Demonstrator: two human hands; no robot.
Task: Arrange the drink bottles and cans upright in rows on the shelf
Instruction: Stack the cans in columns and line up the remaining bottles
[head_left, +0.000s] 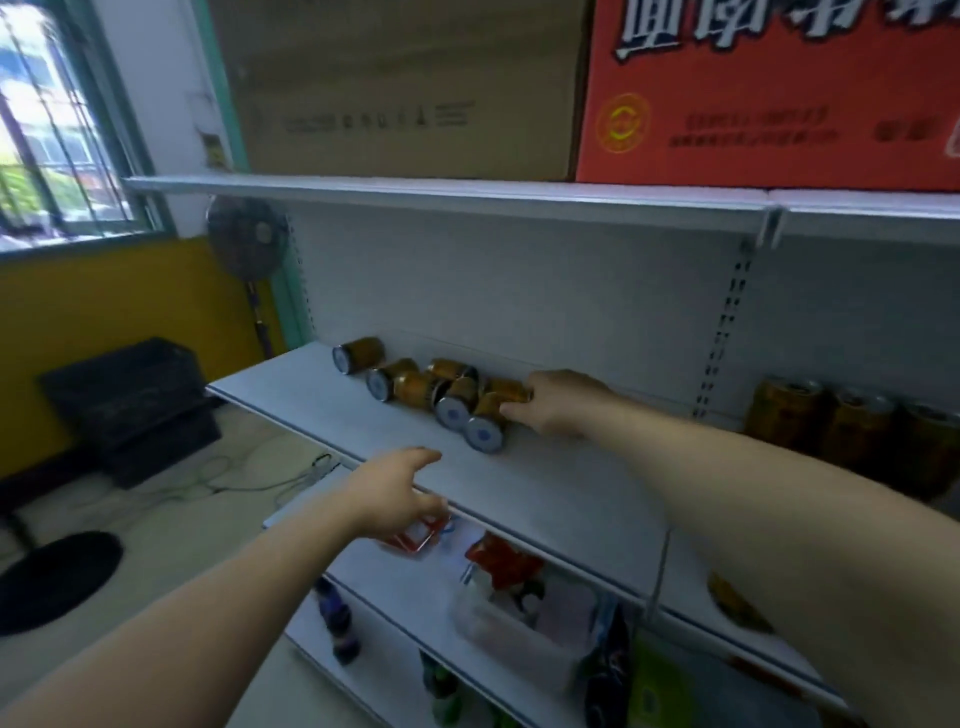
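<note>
White shelf (545, 488) under stacked cartons | amber cans (415, 387) lie toppled near its back wall | your right hand (558, 402) closes on the nearest can (488, 423), likely to stand it | left hand (395, 493) open, empty, at the front lip.

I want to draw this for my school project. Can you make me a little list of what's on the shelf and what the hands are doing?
shelf: white
fallen cans: about seven, golden, lying on their sides
standing cans: three, upright, far right
right hand: touching the fallen cans, grip unclear
left hand: open, empty, at the shelf's front edge
above: brown box, red box
</note>
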